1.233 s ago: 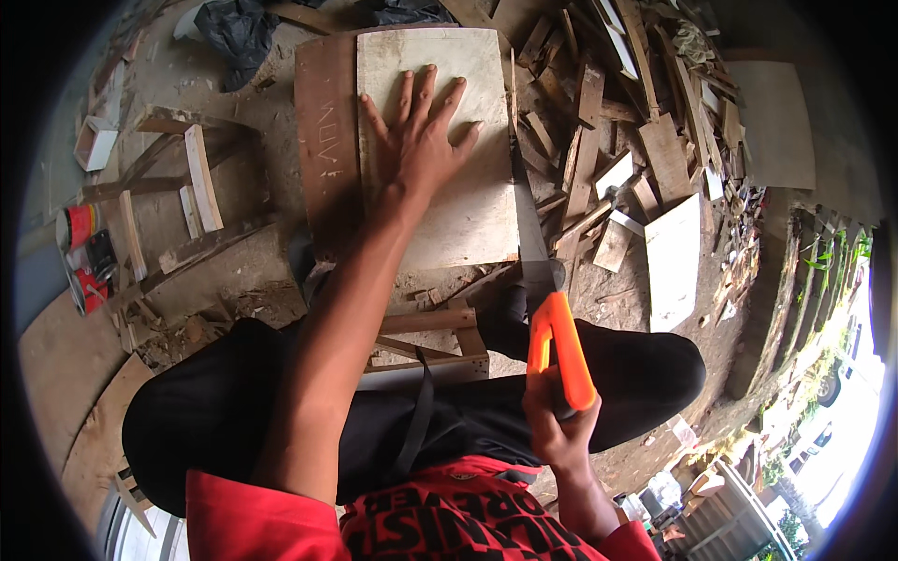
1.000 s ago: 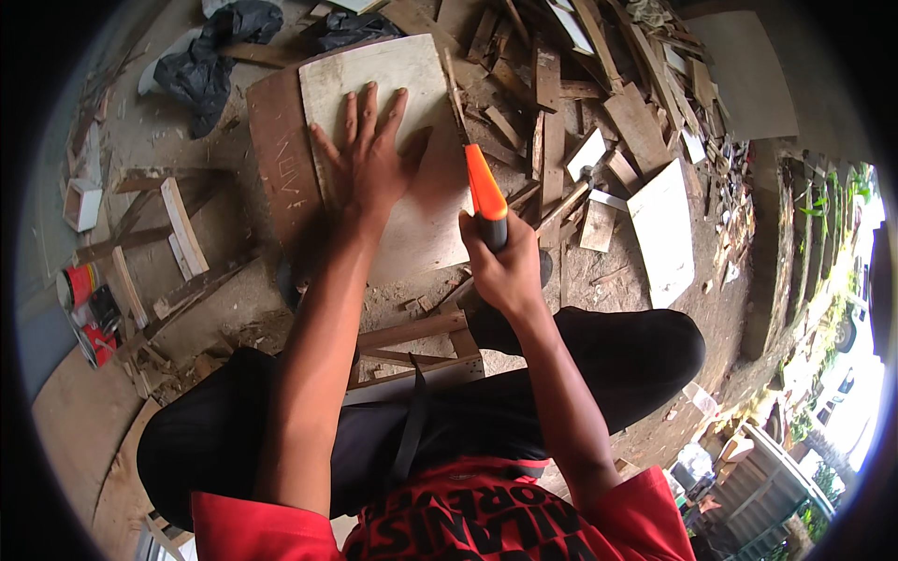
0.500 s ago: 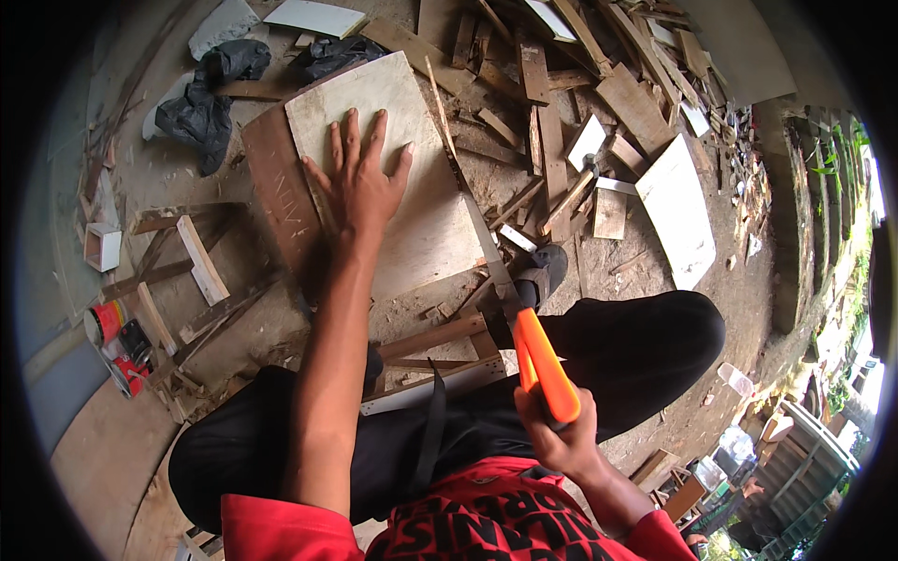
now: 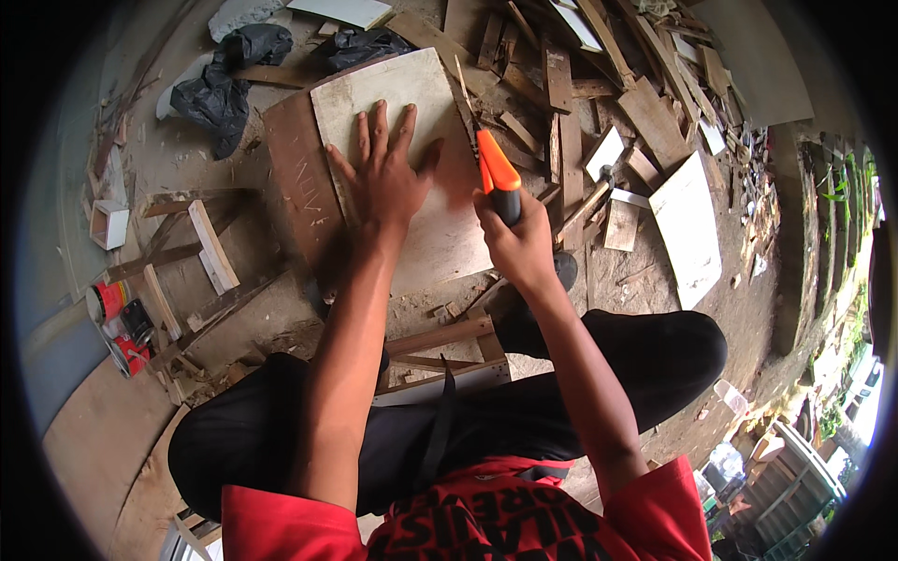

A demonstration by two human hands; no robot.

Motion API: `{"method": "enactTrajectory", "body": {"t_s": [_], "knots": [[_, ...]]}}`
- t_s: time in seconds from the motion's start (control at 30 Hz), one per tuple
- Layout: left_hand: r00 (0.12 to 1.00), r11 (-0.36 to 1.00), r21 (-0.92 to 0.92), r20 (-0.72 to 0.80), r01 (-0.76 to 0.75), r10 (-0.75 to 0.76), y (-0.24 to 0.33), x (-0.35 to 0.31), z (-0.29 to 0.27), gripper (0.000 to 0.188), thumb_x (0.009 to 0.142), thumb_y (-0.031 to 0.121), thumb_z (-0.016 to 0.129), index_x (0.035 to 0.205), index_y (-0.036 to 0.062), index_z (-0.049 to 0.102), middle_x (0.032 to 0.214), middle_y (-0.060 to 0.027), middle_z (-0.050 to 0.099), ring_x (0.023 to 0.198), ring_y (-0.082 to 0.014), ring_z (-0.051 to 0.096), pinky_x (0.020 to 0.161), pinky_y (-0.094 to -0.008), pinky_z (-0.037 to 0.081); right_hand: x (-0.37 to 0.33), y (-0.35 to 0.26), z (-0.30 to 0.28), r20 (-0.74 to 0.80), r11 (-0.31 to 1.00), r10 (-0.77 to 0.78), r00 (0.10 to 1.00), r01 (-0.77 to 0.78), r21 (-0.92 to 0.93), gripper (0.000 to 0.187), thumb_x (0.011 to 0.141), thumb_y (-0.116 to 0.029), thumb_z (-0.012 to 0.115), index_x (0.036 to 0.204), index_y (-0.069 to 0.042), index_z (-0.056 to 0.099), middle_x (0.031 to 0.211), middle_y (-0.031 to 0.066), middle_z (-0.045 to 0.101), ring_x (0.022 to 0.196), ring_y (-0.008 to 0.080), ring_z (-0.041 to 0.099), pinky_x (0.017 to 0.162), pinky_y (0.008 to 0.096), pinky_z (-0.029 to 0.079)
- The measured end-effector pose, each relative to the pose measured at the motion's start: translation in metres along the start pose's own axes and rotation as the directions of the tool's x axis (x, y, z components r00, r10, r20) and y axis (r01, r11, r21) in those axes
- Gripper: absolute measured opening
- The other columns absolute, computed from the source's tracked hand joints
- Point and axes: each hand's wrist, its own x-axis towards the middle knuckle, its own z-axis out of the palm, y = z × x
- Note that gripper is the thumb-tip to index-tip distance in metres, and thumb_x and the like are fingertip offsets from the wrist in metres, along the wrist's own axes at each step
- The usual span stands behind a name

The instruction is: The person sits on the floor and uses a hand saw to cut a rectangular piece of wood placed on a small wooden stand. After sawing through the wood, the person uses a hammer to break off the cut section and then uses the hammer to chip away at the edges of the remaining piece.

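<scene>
Plywood board (image 4: 438, 251), upper centre of frame: held down by left hand (image 4: 382, 178), fingers spread flat. Orange-handled handsaw (image 4: 501, 170), at the board's right edge, grasped by right hand (image 4: 516, 234). Strokes should be kept straight, left thumb well clear.

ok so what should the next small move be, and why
Probably draw the saw back toward the body: the right hand grips it well forward, its handle is beside the board's right edge, and the left hand lies flat on the board, fingers spread, seemingly steadying it.
</scene>
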Motion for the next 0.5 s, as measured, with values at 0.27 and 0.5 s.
{"method": "enactTrajectory", "body": {"t_s": [0.27, 0.5], "knots": [[0.999, 1.0, -0.009, 0.041, 0.022, -0.021, -0.002, -0.002, 0.013, 0.063, 0.097, 0.065, 0.041, 0.153, 0.0364, 0.039, 0.166, -0.0011, 0.023, 0.154, -0.024, 0.02, 0.117, -0.0726, 0.002, -0.166, -0.024, -0.047, 0.029, 0.923, 0.266, 0.963, -0.264, 0.282, 0.018, 0.094, -0.006, 0.067, 0.079, -0.003, 0.058, 0.064, -0.0071, 0.05, 0.06, 0.0005, 0.043, 0.052, 0.0216, 0.033], [1.0, 0.999, -0.033, 0.012, 0.008, -0.008, -0.005, -0.005, 0.011, 0.062, 0.097, 0.064, 0.043, 0.152, 0.0369, 0.041, 0.165, -0.0004, 0.026, 0.153, -0.0237, 0.021, 0.117, -0.0729, 0.002, -0.236, -0.068, -0.067, 0.061, 0.956, 0.281, 0.958, -0.275, -0.1, 0.014, 0.086, 0.002, 0.067, 0.078, -0.001, 0.057, 0.059, 0.006, 0.052, 0.048, 0.012, 0.048, 0.049, 0.0278, 0.04]]}}
